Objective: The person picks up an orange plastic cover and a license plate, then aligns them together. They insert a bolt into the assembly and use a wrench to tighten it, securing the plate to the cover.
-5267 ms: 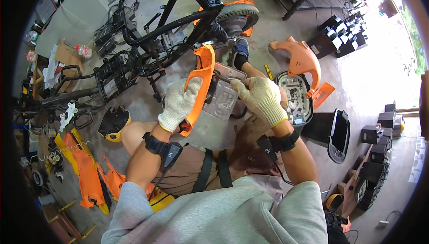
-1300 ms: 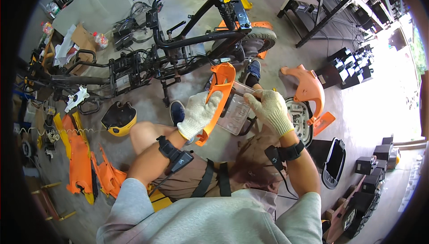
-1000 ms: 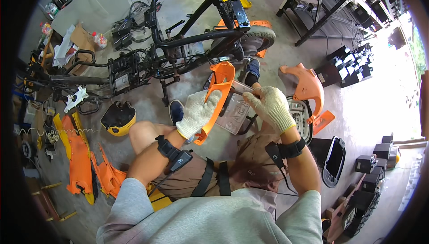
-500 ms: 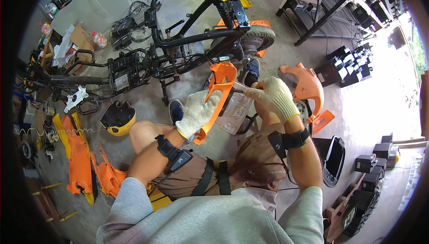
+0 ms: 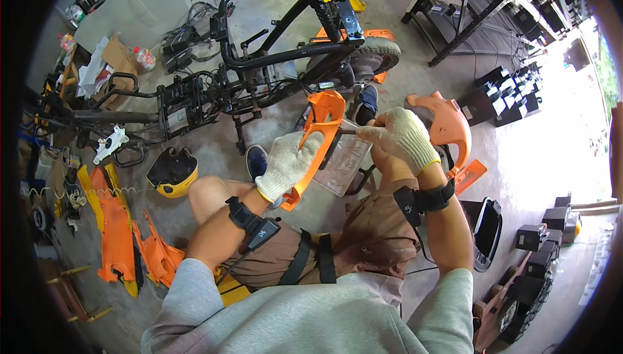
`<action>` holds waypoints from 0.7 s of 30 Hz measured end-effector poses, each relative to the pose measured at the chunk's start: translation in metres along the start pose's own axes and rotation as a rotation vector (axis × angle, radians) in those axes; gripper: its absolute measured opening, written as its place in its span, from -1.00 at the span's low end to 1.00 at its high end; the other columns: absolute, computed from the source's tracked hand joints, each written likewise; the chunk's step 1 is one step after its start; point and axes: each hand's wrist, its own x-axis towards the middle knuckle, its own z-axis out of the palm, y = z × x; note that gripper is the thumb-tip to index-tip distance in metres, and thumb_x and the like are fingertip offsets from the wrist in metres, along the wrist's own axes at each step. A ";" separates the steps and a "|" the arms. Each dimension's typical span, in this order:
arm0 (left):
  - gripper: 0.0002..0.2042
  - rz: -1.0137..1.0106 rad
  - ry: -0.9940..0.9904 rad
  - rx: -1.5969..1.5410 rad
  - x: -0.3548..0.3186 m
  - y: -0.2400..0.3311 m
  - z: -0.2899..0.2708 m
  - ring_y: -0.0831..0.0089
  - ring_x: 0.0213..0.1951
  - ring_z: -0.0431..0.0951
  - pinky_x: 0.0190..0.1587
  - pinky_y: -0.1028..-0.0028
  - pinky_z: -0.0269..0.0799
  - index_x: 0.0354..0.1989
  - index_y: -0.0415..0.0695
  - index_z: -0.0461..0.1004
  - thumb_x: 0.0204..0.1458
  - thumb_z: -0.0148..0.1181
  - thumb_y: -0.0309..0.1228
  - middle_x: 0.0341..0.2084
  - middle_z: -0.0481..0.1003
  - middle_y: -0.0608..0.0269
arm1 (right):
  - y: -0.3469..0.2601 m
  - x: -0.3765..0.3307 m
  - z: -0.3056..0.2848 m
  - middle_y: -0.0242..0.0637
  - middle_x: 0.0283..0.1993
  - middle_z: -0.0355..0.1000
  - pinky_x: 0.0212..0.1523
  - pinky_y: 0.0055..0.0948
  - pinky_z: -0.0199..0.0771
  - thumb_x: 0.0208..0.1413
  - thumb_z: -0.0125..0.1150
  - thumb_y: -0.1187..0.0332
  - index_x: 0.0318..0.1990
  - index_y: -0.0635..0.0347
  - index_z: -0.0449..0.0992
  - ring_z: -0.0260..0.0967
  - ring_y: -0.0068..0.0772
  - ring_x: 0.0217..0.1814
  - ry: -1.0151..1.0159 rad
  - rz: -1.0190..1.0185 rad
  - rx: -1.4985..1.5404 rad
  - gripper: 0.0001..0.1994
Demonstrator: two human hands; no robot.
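Observation:
My left hand [image 5: 290, 162], in a cream knitted glove, is closed around an orange plastic body panel [image 5: 324, 109] held upright in front of my knees. My right hand [image 5: 402, 138], gloved the same way, pinches a slim, dark rod-like tool [image 5: 348, 131] whose tip points at the panel's right side. What the tip touches is too small to tell. Behind the panel and below the tool is a pale plate with raised characters [image 5: 344, 171]; whether it is fastened to the panel I cannot tell.
A stripped black scooter frame [image 5: 279, 55] with its rear wheel [image 5: 376, 55] stands ahead. A yellow helmet [image 5: 172, 172] and orange panels [image 5: 115, 237] lie left. At right are an orange fender [image 5: 444, 123], black boxes [image 5: 500, 97], a black bin-like shell [image 5: 483, 234] and a metal rack [image 5: 467, 23].
My right hand and the tool have shifted slightly to the right, and the right forearm has swung outward a little. The left hand and the panel have hardly moved.

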 end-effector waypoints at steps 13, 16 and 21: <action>-0.50 -0.006 -0.075 0.126 0.001 0.008 -0.004 -0.08 -0.50 0.46 -0.44 0.15 0.33 -0.44 -0.25 0.49 0.24 0.09 0.02 -0.58 0.44 -0.14 | -0.007 0.004 -0.003 -0.04 -0.37 0.55 -0.17 -0.13 0.51 -0.11 0.33 -0.16 -0.34 0.23 0.65 0.55 0.00 -0.23 0.013 0.071 -0.093 -0.47; -0.53 0.012 -0.077 0.122 0.002 0.012 -0.005 0.38 -0.58 0.25 -0.50 0.31 0.24 -0.43 -0.21 0.48 0.26 0.10 0.02 -0.68 0.32 0.15 | -0.016 0.006 -0.007 -0.04 -0.33 0.56 -0.14 -0.13 0.52 -0.11 0.33 -0.15 -0.30 0.22 0.65 0.56 -0.01 -0.20 -0.009 0.090 -0.159 -0.47; -0.52 -0.012 -0.072 0.101 0.002 0.015 -0.008 -0.02 -0.53 0.43 -0.46 0.19 0.31 -0.46 -0.26 0.48 0.24 0.12 -0.02 -0.59 0.43 -0.13 | -0.021 0.011 -0.013 -0.02 -0.28 0.58 -0.13 -0.13 0.52 -0.09 0.31 -0.14 -0.26 0.19 0.66 0.56 0.00 -0.17 -0.039 0.083 -0.199 -0.48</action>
